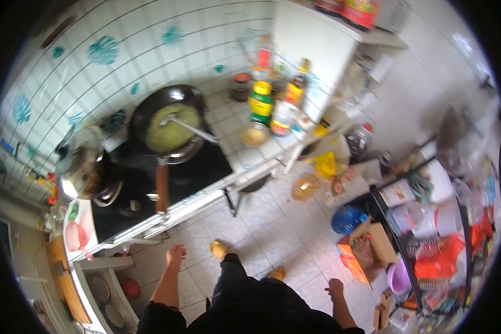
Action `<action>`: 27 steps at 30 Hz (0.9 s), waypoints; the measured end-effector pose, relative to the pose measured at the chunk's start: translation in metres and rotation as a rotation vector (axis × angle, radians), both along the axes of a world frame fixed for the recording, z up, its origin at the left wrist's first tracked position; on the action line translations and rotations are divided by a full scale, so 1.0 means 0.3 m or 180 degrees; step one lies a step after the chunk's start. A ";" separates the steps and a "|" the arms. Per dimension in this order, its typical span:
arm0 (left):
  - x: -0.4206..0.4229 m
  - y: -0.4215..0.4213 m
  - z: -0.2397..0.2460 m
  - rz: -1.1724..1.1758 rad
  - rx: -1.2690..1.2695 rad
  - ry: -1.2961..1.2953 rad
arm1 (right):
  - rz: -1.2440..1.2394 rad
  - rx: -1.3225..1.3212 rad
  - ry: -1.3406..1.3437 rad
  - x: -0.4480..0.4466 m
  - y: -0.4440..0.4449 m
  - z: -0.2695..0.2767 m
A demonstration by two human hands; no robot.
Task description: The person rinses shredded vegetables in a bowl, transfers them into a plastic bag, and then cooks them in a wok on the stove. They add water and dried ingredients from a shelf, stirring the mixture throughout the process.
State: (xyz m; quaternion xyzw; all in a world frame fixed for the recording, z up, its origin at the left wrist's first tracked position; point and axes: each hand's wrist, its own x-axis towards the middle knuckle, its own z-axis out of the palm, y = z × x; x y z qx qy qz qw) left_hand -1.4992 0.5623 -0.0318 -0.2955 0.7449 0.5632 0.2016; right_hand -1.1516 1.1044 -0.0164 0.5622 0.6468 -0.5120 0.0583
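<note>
My left hand (176, 254) hangs in the air below the counter's front edge, fingers loosely curled, nothing seen in it. Over the floor on the right is my right hand (335, 288), also curled; whether it is closed is not clear. Neither touches anything. On the black stove top (135, 183) stands a wok (167, 94) with yellowish-green liquid, its wooden handle (162, 188) pointing towards me. A metal ladle (194, 130) rests in it, its handle over the rim. Left of the wok, a pot with a glass lid (83, 163) stands on the stove.
Sauce bottles (261, 102), a jar (241, 87) and a bowl (254, 134) stand right of the stove. A pink strainer-like item (77, 236) lies at the counter's left. On the floor at right are a blue water jug (347, 220) and an open carton (375, 246), beside a crowded rack (401, 250).
</note>
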 end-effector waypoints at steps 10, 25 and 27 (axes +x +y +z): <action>0.297 0.620 -0.127 -0.2515 -0.0112 -0.0813 | -0.1915 -0.0219 0.0178 0.691 0.102 0.110; 0.218 1.827 -0.354 -0.3523 0.0123 -0.1548 | -0.2575 0.1276 0.1189 0.841 0.881 0.704; 0.265 1.935 -0.351 -0.3449 0.0145 -0.1335 | -0.2487 0.1437 0.1474 0.765 1.093 0.851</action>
